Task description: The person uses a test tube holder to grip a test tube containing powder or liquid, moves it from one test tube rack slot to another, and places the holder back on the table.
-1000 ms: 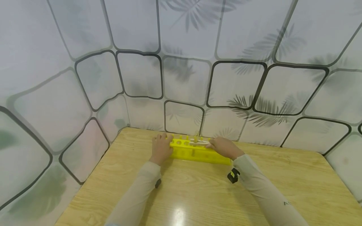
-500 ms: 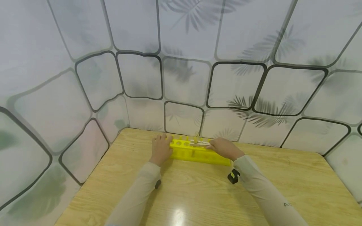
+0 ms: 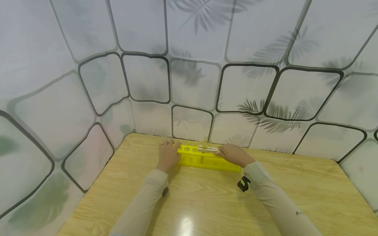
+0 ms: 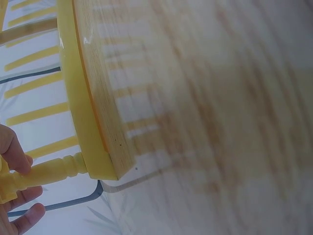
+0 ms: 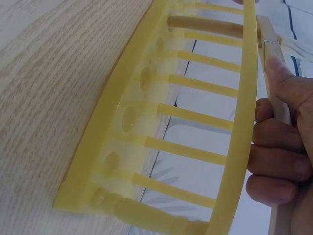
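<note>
"What sort of place is this?"

"A wood-grain counter (image 3: 200,196) fills a corner between pale walls (image 3: 192,85) printed with rounded squares and leaves, decor more homelike than clinical."

"And what points to a lab?"

"A yellow test-tube rack (image 3: 211,162) and a wooden tube clamp (image 5: 272,53) lend the corner a laboratory look; the building itself cannot be told."

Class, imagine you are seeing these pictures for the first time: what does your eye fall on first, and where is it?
The bright yellow rack leaps out first, standing near the far edge of the wooden table, its left end gripped by the left hand. Next comes the wooden clamp held in the right hand at the rack's top. Behind them, the pale wall draws the eye with rounded dark outlines and leaf prints.
</note>
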Tool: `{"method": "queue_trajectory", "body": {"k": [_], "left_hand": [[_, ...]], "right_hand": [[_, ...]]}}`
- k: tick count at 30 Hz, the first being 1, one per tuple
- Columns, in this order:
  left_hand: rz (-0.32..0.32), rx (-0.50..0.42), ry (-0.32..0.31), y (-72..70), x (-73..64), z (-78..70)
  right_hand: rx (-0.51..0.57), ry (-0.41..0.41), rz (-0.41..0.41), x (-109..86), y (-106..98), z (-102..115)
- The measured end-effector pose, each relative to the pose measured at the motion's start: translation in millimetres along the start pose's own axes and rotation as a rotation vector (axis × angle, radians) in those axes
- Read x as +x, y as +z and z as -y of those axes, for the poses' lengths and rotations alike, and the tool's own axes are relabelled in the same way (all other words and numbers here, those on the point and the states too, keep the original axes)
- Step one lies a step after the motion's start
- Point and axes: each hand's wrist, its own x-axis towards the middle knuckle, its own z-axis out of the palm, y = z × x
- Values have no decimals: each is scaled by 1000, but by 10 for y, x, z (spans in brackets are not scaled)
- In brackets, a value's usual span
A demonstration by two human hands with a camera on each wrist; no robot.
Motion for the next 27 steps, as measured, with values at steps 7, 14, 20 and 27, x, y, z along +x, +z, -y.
{"method": "queue_trajectory", "body": {"k": [7, 14, 20, 27], "left_hand": [[-17, 0, 10, 14, -2, 18], [-8, -2, 8, -9, 2, 8], [-4, -4, 5, -23, 5, 0], [1, -5, -1, -30, 3, 1]], "right_hand": [[-8, 8, -10, -3, 1, 16], [-32, 10, -22, -6, -5, 29], [-34, 18, -15, -15, -54, 53], [-44, 16, -21, -15, -80, 42]]}}
